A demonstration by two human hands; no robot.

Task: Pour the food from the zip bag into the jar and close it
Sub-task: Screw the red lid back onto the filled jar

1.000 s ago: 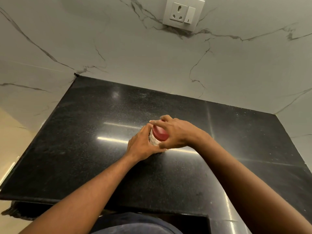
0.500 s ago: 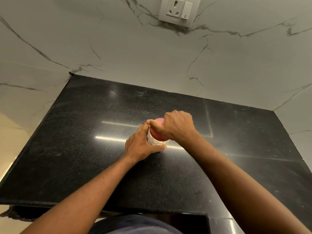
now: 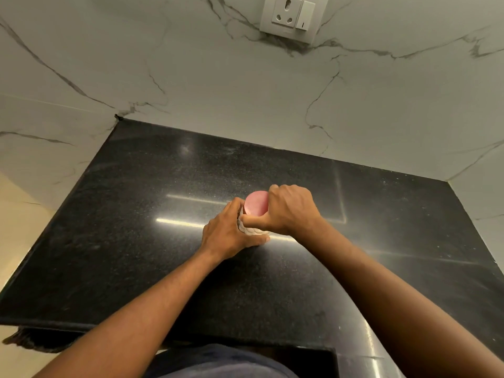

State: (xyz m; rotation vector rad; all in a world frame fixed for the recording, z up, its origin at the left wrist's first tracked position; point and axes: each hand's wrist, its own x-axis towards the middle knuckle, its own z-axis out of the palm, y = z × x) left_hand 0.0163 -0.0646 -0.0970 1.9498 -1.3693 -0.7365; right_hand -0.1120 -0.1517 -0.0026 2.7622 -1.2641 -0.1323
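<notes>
A small jar point(image 3: 252, 231) with a pale, bumpy body stands upright in the middle of the black counter point(image 3: 131, 241). A red lid point(image 3: 255, 206) sits on top of it. My left hand point(image 3: 227, 233) wraps around the jar's body from the left. My right hand point(image 3: 290, 210) grips the lid from the right, thumb across its near edge. Most of the jar is hidden by my fingers. No zip bag is in view.
The glossy black counter meets a white marble wall at the back and left. A wall socket with a switch point(image 3: 290, 17) sits high on the back wall. The counter's front edge point(image 3: 81, 326) is close to my body.
My right hand has turned on the lid, from fingers spread over its top to a grip at its right side, showing more of the red top. My left hand keeps hold of the jar.
</notes>
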